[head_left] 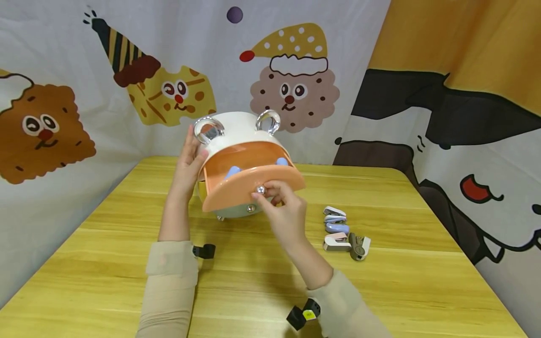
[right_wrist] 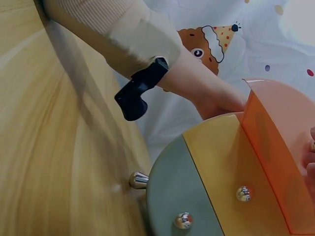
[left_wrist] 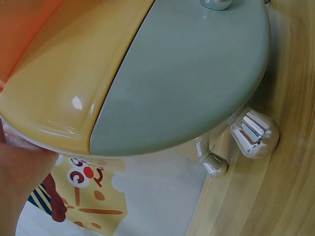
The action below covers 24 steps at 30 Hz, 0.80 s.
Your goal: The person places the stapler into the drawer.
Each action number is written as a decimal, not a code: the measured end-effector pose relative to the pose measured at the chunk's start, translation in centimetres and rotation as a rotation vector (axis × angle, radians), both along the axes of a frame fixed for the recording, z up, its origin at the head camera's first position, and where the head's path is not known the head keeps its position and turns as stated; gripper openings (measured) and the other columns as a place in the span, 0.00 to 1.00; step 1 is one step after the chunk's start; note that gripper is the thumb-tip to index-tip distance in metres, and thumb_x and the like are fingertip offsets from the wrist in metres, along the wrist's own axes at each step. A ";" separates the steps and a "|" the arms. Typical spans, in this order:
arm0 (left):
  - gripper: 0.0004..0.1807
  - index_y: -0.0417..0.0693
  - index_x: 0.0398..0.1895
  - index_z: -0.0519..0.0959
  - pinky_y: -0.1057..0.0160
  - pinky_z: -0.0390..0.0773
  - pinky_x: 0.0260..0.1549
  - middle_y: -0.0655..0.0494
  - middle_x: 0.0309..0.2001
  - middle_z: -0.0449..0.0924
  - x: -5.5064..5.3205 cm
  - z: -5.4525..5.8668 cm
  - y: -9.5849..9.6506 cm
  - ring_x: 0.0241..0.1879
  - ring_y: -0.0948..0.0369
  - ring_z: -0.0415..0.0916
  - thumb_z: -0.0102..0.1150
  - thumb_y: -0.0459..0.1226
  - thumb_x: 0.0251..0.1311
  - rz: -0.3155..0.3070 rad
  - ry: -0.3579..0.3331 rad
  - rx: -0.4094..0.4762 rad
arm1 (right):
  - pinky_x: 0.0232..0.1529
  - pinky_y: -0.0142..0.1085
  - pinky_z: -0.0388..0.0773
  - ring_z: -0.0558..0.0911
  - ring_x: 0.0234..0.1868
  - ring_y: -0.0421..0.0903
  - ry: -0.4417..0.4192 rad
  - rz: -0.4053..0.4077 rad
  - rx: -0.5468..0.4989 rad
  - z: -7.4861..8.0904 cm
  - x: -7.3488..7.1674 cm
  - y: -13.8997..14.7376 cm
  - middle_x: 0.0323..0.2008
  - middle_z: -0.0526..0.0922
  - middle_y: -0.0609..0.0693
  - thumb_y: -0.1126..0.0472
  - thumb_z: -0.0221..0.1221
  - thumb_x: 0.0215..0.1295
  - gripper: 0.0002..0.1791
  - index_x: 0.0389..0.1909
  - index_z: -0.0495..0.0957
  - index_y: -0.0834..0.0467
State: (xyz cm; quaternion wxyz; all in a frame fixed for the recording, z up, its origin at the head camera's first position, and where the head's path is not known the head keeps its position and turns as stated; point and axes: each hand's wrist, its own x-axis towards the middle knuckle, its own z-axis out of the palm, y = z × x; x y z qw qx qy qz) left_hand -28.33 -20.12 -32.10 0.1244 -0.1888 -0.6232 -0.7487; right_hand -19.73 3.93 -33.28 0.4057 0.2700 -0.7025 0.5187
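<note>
A round drawer box [head_left: 241, 123] with a white shell and silver ring ears stands on small silver feet. Its top orange drawer [head_left: 236, 188] is pulled out, with two light-blue objects [head_left: 232, 172] partly showing inside. My right hand [head_left: 287, 211] pinches the silver knob [head_left: 260, 190] on that drawer between thumb and fingers. Against the box's upper left side, beside one ear, rests my left hand [head_left: 189, 164], fingers and thumb extended. Below the orange drawer, the yellow drawer [right_wrist: 219, 162] and the green drawer [left_wrist: 182, 73] are closed.
To the right on the wooden table [head_left: 414, 291] lie several mini staplers [head_left: 336, 241], in white, blue and dark grey. A curtain [head_left: 220, 56] printed with cartoon biscuits hangs behind the table. Black wrist cameras [head_left: 302, 315] stick out from the sleeves.
</note>
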 end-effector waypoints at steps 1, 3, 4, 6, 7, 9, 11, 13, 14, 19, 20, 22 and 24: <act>0.39 0.72 0.76 0.42 0.65 0.76 0.50 0.55 0.76 0.44 0.0 0.0 0.0 0.69 0.52 0.54 0.47 0.36 0.71 -0.002 0.003 0.000 | 0.21 0.31 0.74 0.76 0.19 0.41 -0.006 -0.002 0.002 0.1 -0.1 0.0 0.24 0.83 0.49 0.64 0.73 0.48 0.13 0.32 0.79 0.62; 0.39 0.71 0.76 0.42 0.66 0.74 0.52 0.54 0.76 0.44 0.0 0.0 0.1 0.70 0.53 0.52 0.47 0.36 0.71 -0.006 0.007 0.003 | 0.22 0.31 0.75 0.77 0.20 0.41 -0.027 -0.001 0.003 0.4 -0.3 -0.1 0.24 0.83 0.48 0.62 0.73 0.49 0.13 0.32 0.80 0.61; 0.39 0.71 0.76 0.42 0.67 0.73 0.52 0.54 0.76 0.44 -0.1 0.0 0.1 0.70 0.53 0.52 0.47 0.36 0.71 -0.009 0.007 0.005 | 0.22 0.31 0.75 0.77 0.21 0.41 -0.043 0.001 0.003 0.5 -0.4 -0.1 0.24 0.83 0.48 0.62 0.73 0.49 0.13 0.32 0.80 0.61; 0.39 0.72 0.76 0.42 0.67 0.72 0.53 0.54 0.76 0.44 -0.1 -0.1 0.1 0.70 0.54 0.52 0.47 0.36 0.71 -0.013 0.008 0.007 | 0.23 0.31 0.75 0.77 0.22 0.40 -0.083 0.008 0.003 0.8 -0.7 -0.3 0.24 0.82 0.47 0.61 0.72 0.50 0.13 0.33 0.80 0.61; 0.38 0.73 0.76 0.42 0.67 0.72 0.54 0.54 0.76 0.44 -0.1 -0.1 0.0 0.70 0.54 0.51 0.47 0.36 0.71 -0.015 0.009 0.008 | 0.23 0.31 0.75 0.78 0.22 0.40 -0.111 0.015 0.002 0.9 -0.9 -0.3 0.24 0.82 0.47 0.60 0.72 0.51 0.12 0.33 0.80 0.61; 0.38 0.72 0.76 0.43 0.67 0.71 0.54 0.54 0.76 0.45 -0.2 -0.1 0.0 0.71 0.55 0.50 0.47 0.36 0.71 -0.015 0.014 0.011 | 0.25 0.31 0.75 0.78 0.24 0.38 -0.167 0.030 0.002 1.2 -1.4 -0.5 0.24 0.83 0.46 0.60 0.71 0.52 0.12 0.33 0.80 0.60; 0.38 0.72 0.76 0.43 0.68 0.72 0.54 0.54 0.75 0.45 -0.2 -0.2 0.0 0.71 0.55 0.50 0.47 0.36 0.71 -0.014 0.016 0.015 | 0.26 0.32 0.75 0.78 0.24 0.38 -0.220 0.043 0.003 1.5 -1.9 -0.8 0.25 0.83 0.46 0.59 0.71 0.53 0.12 0.34 0.80 0.60; 0.38 0.73 0.76 0.43 0.68 0.73 0.52 0.55 0.75 0.46 -0.1 -0.2 0.0 0.70 0.55 0.51 0.47 0.36 0.71 -0.012 0.014 0.018 | 0.27 0.32 0.75 0.79 0.26 0.37 -0.264 0.051 0.003 1.7 -2.4 -1.0 0.25 0.83 0.47 0.59 0.70 0.54 0.12 0.34 0.79 0.60; 0.38 0.73 0.76 0.43 0.69 0.74 0.52 0.55 0.75 0.46 -0.1 -0.2 0.0 0.70 0.55 0.51 0.47 0.36 0.71 -0.011 0.012 0.016 | 0.27 0.32 0.75 0.79 0.26 0.37 -0.281 0.048 0.006 1.8 -2.6 -1.1 0.26 0.83 0.47 0.59 0.70 0.54 0.12 0.34 0.79 0.60; 0.38 0.71 0.76 0.43 0.69 0.68 0.57 0.53 0.75 0.46 -0.2 -0.2 0.1 0.71 0.56 0.49 0.47 0.35 0.71 0.000 0.030 0.006 | 0.24 0.31 0.73 0.78 0.24 0.39 -0.326 0.038 0.013 2.0 -4.0 -1.8 0.26 0.83 0.47 0.59 0.70 0.54 0.12 0.35 0.79 0.59; 0.38 0.69 0.76 0.43 0.68 0.65 0.60 0.52 0.75 0.47 -0.2 -0.2 0.2 0.71 0.56 0.48 0.47 0.34 0.71 0.005 0.040 0.004 | 0.23 0.30 0.73 0.78 0.24 0.40 -0.327 0.036 0.014 2.0 -4.4 -1.9 0.26 0.84 0.47 0.59 0.70 0.54 0.12 0.35 0.79 0.59; 0.38 0.66 0.77 0.43 0.67 0.59 0.64 0.50 0.75 0.47 -0.3 -0.2 0.2 0.72 0.57 0.46 0.46 0.33 0.70 0.012 0.057 0.005 | 0.23 0.30 0.73 0.78 0.24 0.40 -0.329 0.033 0.014 2.0 -5.0 -2.1 0.26 0.84 0.48 0.59 0.70 0.54 0.12 0.35 0.78 0.59; 0.39 0.64 0.77 0.43 0.66 0.54 0.66 0.49 0.75 0.47 -0.3 -0.2 0.3 0.72 0.58 0.45 0.46 0.32 0.70 0.017 0.065 0.007 | 0.24 0.30 0.75 0.78 0.24 0.40 -0.332 0.030 0.011 1.9 -5.5 -2.4 0.27 0.84 0.48 0.59 0.70 0.55 0.12 0.35 0.78 0.60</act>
